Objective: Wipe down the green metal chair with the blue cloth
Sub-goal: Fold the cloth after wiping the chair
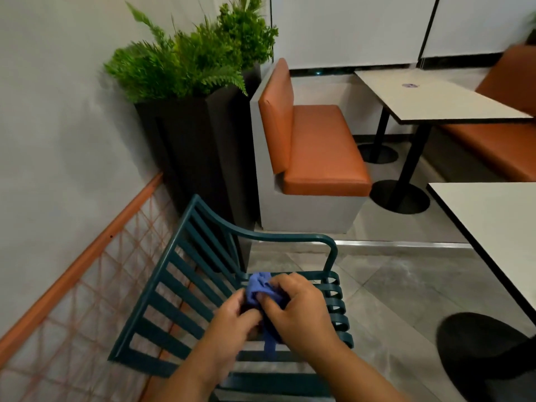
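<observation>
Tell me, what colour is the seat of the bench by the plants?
Orange-brown, on a grey base; the bench seat shows in the head view.

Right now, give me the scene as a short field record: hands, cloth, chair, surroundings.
left hand: grips the blue cloth from the left
right hand: grips the same cloth from the right
cloth: bunched, held over the seat
green metal chair: slatted, backrest on the left
surroundings: black planter behind the chair, orange bench, white table on the right

Blue cloth (259,285), teal-green slatted chair (185,288), orange bench cushions (322,146)
</observation>
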A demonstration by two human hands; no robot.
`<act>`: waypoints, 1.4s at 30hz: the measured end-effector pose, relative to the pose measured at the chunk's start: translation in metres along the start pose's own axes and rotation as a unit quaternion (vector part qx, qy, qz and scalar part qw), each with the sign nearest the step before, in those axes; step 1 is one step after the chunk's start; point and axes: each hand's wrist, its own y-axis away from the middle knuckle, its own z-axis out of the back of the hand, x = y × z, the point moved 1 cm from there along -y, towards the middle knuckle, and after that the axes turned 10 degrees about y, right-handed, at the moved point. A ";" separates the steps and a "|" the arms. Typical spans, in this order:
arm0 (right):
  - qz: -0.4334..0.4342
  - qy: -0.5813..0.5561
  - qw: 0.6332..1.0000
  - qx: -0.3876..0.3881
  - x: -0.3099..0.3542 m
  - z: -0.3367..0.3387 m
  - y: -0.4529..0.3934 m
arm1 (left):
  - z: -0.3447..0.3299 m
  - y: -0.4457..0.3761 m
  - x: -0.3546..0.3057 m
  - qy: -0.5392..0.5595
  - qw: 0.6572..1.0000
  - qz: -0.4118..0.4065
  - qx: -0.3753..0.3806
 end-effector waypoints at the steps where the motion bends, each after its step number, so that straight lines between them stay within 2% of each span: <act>1: 0.007 -0.018 1.000 0.008 0.002 0.004 0.001 | -0.003 0.002 -0.002 0.036 0.999 -0.004 0.020; 4: 0.008 -0.088 0.994 0.056 0.003 0.016 0.004 | -0.010 0.004 -0.006 0.106 0.992 -0.027 0.069; 6: -0.014 -0.098 0.994 0.049 -0.001 0.025 0.005 | -0.014 0.003 -0.009 0.122 0.989 -0.029 0.073; 8: -0.041 -0.113 0.992 0.034 -0.006 0.033 0.007 | -0.020 0.002 -0.012 0.119 0.990 -0.023 0.078; 13: -0.097 -0.194 0.973 0.075 -0.020 0.062 0.015 | -0.045 0.001 -0.023 0.053 0.991 -0.036 0.115; 19: -0.160 -0.224 0.961 0.019 -0.061 0.115 0.033 | -0.102 -0.008 -0.027 0.040 0.990 -0.050 0.128; 22: -0.202 -0.289 0.936 -0.018 -0.098 0.144 0.046 | -0.144 -0.016 -0.027 0.042 0.991 -0.047 0.118; 25: -0.259 -0.363 0.894 -0.039 -0.140 0.173 0.057 | -0.193 -0.025 -0.026 0.010 0.993 -0.044 0.105; 29: -0.327 -0.476 0.816 0.014 -0.207 0.226 0.084 | -0.277 -0.042 -0.016 -0.033 0.993 -0.047 0.104; 31: -0.345 -0.491 0.800 0.026 -0.239 0.257 0.096 | -0.318 -0.052 -0.012 -0.057 0.991 -0.041 0.112; 34: -0.348 -0.468 0.812 0.006 -0.278 0.300 0.104 | -0.374 -0.066 -0.004 -0.100 0.988 -0.027 0.118; 39: -0.312 -0.340 0.887 -0.019 -0.321 0.359 0.112 | -0.455 -0.087 0.019 -0.182 0.976 -0.040 0.111; 42: -0.340 -0.297 0.891 -0.050 -0.351 0.384 0.130 | -0.504 -0.092 0.046 -0.241 0.963 -0.046 0.111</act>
